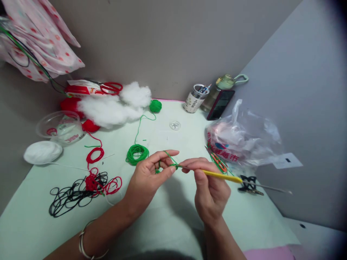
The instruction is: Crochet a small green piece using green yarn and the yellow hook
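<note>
My left hand (pixel 148 177) pinches a small piece of green yarn work (pixel 173 166) between thumb and fingers, with a strand running over its raised index finger. In my right hand (pixel 213 191) is a crochet hook with a yellow handle (pixel 222 176); its thin metal front end meets the green yarn at my left fingertips, and a metal shaft sticks out behind the handle. A coil of green yarn (pixel 137 154) lies just beyond my left hand. From there a strand leads back to a green yarn ball (pixel 155 106).
Tangled black cord (pixel 70 196) and red yarn (pixel 94 155) lie at left. White stuffing (pixel 111 108), red-handled scissors (pixel 111 87) and a plastic tub (pixel 66 130) sit behind them. A pen can (pixel 195 99), phone (pixel 221 104), plastic bag (pixel 244 133) and orange snips (pixel 219 162) are at right.
</note>
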Available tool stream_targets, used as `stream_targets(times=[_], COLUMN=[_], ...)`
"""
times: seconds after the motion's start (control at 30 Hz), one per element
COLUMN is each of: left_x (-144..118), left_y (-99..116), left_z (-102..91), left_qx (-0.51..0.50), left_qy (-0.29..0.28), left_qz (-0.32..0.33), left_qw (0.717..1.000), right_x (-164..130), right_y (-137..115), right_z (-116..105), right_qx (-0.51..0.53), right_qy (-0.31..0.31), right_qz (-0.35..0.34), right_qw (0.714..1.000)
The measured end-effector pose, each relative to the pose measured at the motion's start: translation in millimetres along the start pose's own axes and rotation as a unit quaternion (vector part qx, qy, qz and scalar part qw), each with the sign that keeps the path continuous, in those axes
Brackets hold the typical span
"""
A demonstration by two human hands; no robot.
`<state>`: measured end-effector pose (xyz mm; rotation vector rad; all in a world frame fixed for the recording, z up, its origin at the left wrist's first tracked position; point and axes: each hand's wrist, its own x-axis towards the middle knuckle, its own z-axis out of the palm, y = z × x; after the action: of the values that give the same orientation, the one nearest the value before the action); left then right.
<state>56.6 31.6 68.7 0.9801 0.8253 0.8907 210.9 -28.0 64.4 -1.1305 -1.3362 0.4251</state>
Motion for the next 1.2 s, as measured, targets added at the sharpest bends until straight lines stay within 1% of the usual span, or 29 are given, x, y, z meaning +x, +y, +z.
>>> stream_targets(times=[0.1,0.2,0.27,0.33,0.43,0.5,0.53,0.6,0.67,0.7,0.77,0.83,0.9,0.97,1.03,1.07,1.13,1.2], left_x=[0,-1,-1,-2,-2,-2,-2,-1,0,0,2,4,4,2,1,1,1,2], left_y=[-1,0,0,0,0,-1,0,0,2,3,5,8,8,6,2,-1,-5,-7], left_z=[0.7,1.3,1.4,1.2,1.2,2.0,2.6,4.0,4.9,4.9,4.1,2.6,1.4,1.1,1.7,2.3,4.0,5.7], left_qx=[0.033,0.084,0.114,0.122,0.093,0.050,0.020,-0.051,-0.124,-0.155,-0.191,-0.193,-0.170,-0.141,-0.117,-0.110,-0.111,-0.136], left_qy=[0.013,0.045,0.067,0.072,0.053,0.036,0.027,0.003,-0.030,-0.042,-0.051,-0.041,-0.037,-0.043,-0.039,-0.031,-0.015,-0.012], left_qz=[0.023,0.066,0.100,0.110,0.079,0.047,0.027,-0.027,-0.097,-0.126,-0.155,-0.142,-0.114,-0.088,-0.067,-0.057,-0.046,-0.063], left_qw=[0.999,0.993,0.986,0.984,0.991,0.997,0.999,0.998,0.987,0.979,0.968,0.970,0.978,0.985,0.990,0.992,0.993,0.989], right_x=[-1,-1,-1,-3,-6,-8,-10,-12,-13,-12,-8,-2,4,7,6,4,-1,-5], right_y=[0,0,-1,0,3,6,8,10,11,11,8,5,2,1,0,1,2,5], right_z=[-1,1,4,6,9,10,11,13,13,13,11,10,10,12,15,16,18,18], right_qx=[-0.029,-0.076,-0.109,-0.128,-0.123,-0.125,-0.145,-0.213,-0.263,-0.256,-0.181,-0.066,0.034,0.071,0.044,0.015,-0.061,-0.140], right_qy=[-0.027,-0.050,-0.049,-0.030,-0.012,-0.011,-0.009,0.009,0.019,0.019,0.023,0.049,0.064,0.051,0.037,0.033,0.027,0.026], right_qz=[-0.031,-0.072,-0.104,-0.125,-0.125,-0.119,-0.123,-0.157,-0.191,-0.193,-0.148,-0.072,-0.004,0.031,0.033,0.020,-0.027,-0.094], right_qw=[0.999,0.993,0.987,0.983,0.984,0.985,0.982,0.964,0.945,0.947,0.972,0.994,0.997,0.996,0.998,0.999,0.997,0.985])
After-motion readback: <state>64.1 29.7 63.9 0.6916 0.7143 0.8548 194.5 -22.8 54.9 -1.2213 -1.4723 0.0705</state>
